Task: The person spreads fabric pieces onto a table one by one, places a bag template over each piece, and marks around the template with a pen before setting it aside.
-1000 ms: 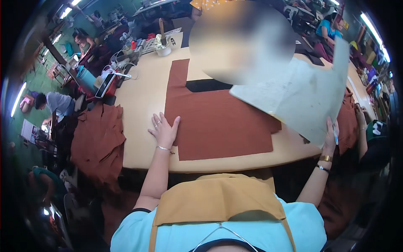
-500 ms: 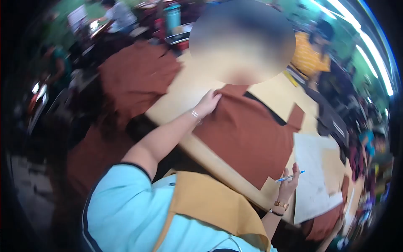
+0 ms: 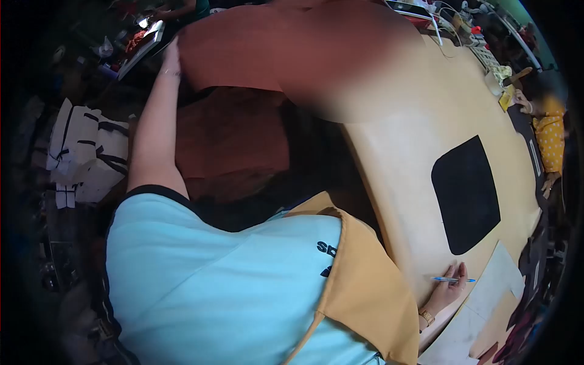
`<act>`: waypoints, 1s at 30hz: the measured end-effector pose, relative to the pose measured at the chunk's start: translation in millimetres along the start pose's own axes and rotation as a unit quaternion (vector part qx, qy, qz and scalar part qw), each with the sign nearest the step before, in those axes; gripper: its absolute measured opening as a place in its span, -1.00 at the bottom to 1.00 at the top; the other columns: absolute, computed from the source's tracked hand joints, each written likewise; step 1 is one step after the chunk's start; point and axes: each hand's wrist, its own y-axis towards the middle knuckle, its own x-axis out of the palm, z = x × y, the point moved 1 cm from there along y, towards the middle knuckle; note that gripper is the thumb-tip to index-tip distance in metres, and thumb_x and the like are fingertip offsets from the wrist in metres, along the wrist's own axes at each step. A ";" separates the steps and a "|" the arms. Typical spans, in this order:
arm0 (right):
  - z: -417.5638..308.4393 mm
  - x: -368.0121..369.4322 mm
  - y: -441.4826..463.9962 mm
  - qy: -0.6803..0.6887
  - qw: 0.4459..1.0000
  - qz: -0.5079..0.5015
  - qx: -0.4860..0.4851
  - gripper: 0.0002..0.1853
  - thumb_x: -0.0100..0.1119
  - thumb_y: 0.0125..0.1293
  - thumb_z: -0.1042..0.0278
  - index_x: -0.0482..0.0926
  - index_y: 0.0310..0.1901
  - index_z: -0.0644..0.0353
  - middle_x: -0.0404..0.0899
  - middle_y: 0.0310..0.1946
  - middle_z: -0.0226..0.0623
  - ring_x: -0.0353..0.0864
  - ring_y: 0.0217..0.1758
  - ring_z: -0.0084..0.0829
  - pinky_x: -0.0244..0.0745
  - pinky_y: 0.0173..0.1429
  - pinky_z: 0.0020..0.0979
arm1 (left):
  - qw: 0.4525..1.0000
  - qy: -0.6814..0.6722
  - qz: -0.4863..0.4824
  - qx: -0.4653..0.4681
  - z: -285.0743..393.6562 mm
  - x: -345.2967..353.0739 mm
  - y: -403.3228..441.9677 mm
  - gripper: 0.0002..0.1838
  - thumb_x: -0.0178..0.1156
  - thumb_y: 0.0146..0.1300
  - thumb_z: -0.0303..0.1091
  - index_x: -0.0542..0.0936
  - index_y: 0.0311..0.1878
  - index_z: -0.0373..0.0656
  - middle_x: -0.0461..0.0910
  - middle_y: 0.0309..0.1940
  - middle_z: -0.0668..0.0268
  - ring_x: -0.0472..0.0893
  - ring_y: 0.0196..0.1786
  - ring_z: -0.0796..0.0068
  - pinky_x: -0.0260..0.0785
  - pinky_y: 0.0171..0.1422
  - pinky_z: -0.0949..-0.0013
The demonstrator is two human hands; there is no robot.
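Observation:
My left hand is stretched far out to the left, at the edge of a reddish-brown fabric piece; its fingers are mostly hidden, and a blurred patch covers part of the fabric. My right hand rests low on the pale table, closed round a blue-and-white pen. Above that hand a black piece with one slanted side lies flat on the table. Beside the hand is a large pale pattern sheet.
More reddish-brown fabric hangs below the table's left end. White bundles with black straps stand at the left. Across the table is a person in yellow. A phone and cables lie at the top.
The view has swung left. The brown piece has left the middle of the table and is now over the left side with my left hand, and the black piece is uncovered.

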 end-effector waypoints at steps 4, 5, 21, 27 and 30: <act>-5.5 -0.5 -1.4 -0.022 1.000 0.004 -0.007 -0.63 0.18 0.38 0.42 0.46 0.16 0.36 0.50 0.12 -0.11 0.52 0.17 -0.32 0.43 0.25 -0.37 | 0.996 0.001 0.058 -0.068 -67.2 -133.0 -3.9 -0.46 0.03 0.43 -0.09 0.37 0.30 -0.29 0.50 0.18 0.13 0.53 0.19 0.27 0.38 0.28 0.24; -8.1 0.4 -1.4 -0.002 1.000 0.006 -0.001 -0.64 0.18 0.37 0.44 0.47 0.16 0.35 0.48 0.12 -0.10 0.51 0.18 -0.31 0.42 0.27 -0.35 | 0.992 0.012 0.099 -0.072 -67.1 -139.7 -35.7 -0.45 0.01 0.43 -0.09 0.34 0.31 -0.31 0.48 0.21 0.13 0.50 0.23 0.25 0.33 0.33 0.20; -12.7 0.5 -0.3 0.001 0.999 0.039 -0.009 -0.69 0.24 0.29 0.47 0.54 0.07 0.28 0.54 -0.07 -0.19 0.56 0.01 -0.36 0.47 0.14 -0.37 | 0.748 0.535 -0.219 0.326 -80.0 100.0 -77.9 -0.29 0.10 0.27 0.21 0.39 0.34 -0.09 0.24 0.41 0.02 0.26 0.44 0.04 0.11 0.47 0.12; -5.1 0.8 -0.4 -0.004 0.998 0.063 -0.019 -0.70 0.27 0.24 0.50 0.57 0.02 0.27 0.56 -0.08 -0.20 0.57 0.00 -0.33 0.48 0.13 -0.34 | 0.616 0.543 -0.434 0.372 -49.5 263.6 -158.1 -0.21 0.34 -0.06 0.33 0.53 0.09 -0.09 0.54 0.08 0.11 0.50 0.18 0.10 0.26 0.30 0.05; -11.1 -2.1 0.3 -0.064 0.994 0.082 -0.038 -0.69 0.31 0.14 0.48 0.59 -0.05 0.27 0.62 -0.15 -0.12 0.59 -0.04 -0.19 0.47 0.10 -0.28 | 0.604 0.392 -0.558 0.413 -71.8 312.3 -151.9 -0.79 0.33 0.14 -0.30 0.52 -0.40 -0.20 0.58 -0.45 0.17 0.56 -0.38 0.34 0.42 -0.24 0.29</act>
